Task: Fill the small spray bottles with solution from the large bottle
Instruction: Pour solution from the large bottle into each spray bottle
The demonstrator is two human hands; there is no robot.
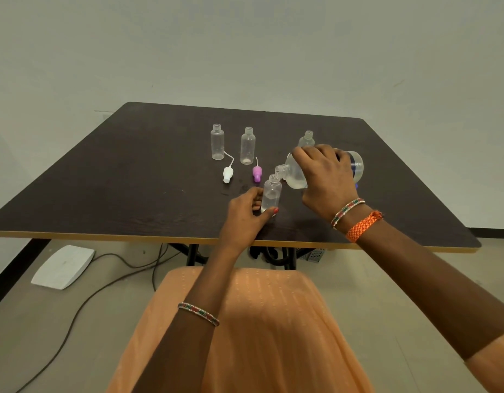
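The right hand (326, 177) is gripping a large clear plastic bottle (294, 175) from above, fingers curled over its body, and is tilting it almost onto its side with the neck pointing left and slightly down. Clear solution is pooling in the lower shoulder of this large bottle, and its open mouth is sitting just above and touching or nearly touching the rim of a small clear plastic bottle (271, 194).

That small bottle is standing upright on the dark brown wood-grain worktop (132, 171), near the front edge, with a little liquid showing in its lower part. The left hand (245, 214) is steadying it, thumb and fingers curled round its lower half, the red-painted thumbnail lying against its base.

Further back, three more small clear bottles are standing upright and uncapped: the left empty bottle (217, 141), the middle empty bottle (247, 146), and the far right bottle (307, 139), which is partly hidden behind the right hand.

A white spray cap (227, 175) with its thin dip tube is lying on the worktop in front of the left empty bottle, and a purple spray cap (257, 173) with its tube is lying just left of the bottle being filled.
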